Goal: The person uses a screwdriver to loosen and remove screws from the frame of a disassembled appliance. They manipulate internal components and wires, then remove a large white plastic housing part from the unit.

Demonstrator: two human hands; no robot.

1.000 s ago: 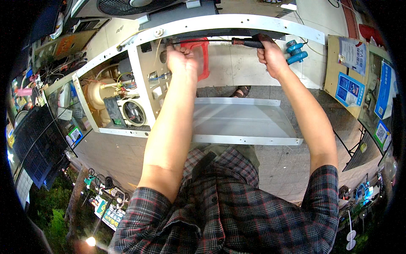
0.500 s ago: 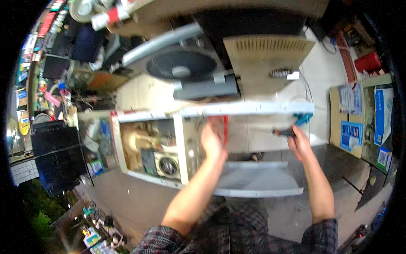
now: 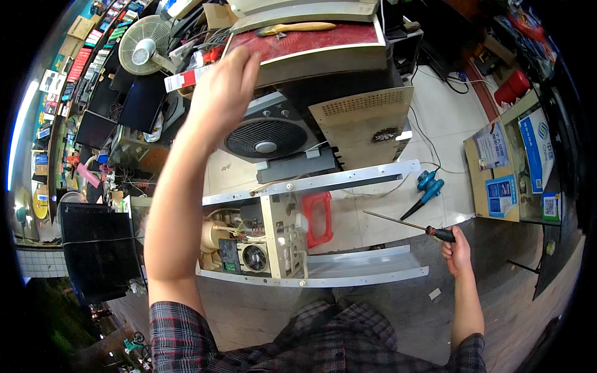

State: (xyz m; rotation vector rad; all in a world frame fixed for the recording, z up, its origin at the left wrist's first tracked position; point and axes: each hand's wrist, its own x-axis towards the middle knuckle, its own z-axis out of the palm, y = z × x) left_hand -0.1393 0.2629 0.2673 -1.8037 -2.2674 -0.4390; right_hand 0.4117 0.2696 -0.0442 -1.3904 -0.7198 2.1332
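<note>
My left hand (image 3: 221, 87) is raised over a red-topped cabinet (image 3: 336, 46), fingers curled; whether they hold anything is hidden. A yellow-handled tool (image 3: 305, 27) lies on that top. My right hand (image 3: 457, 253) grips a long screwdriver (image 3: 443, 234) with a black and red handle, its shaft pointing left. Below lies an opened metal appliance frame (image 3: 360, 173) with a small fan (image 3: 254, 257), wiring and plastic housing inside. A red plastic piece (image 3: 324, 199) sits within the frame, and a blue blower (image 3: 426, 193) lies right of it.
A round black grille (image 3: 255, 133), a perforated beige panel (image 3: 357, 112) and a white fan (image 3: 140, 50) stand beyond the frame. Monitors and crowded shelves line the left (image 3: 93, 130). Boards with signs (image 3: 491, 161) stand at the right; cables cross the tiles.
My left hand has left the frame and risen forward over the cabinet top. My right hand has drawn the screwdriver lower and away from the rail. The view has tilted to show more background.
</note>
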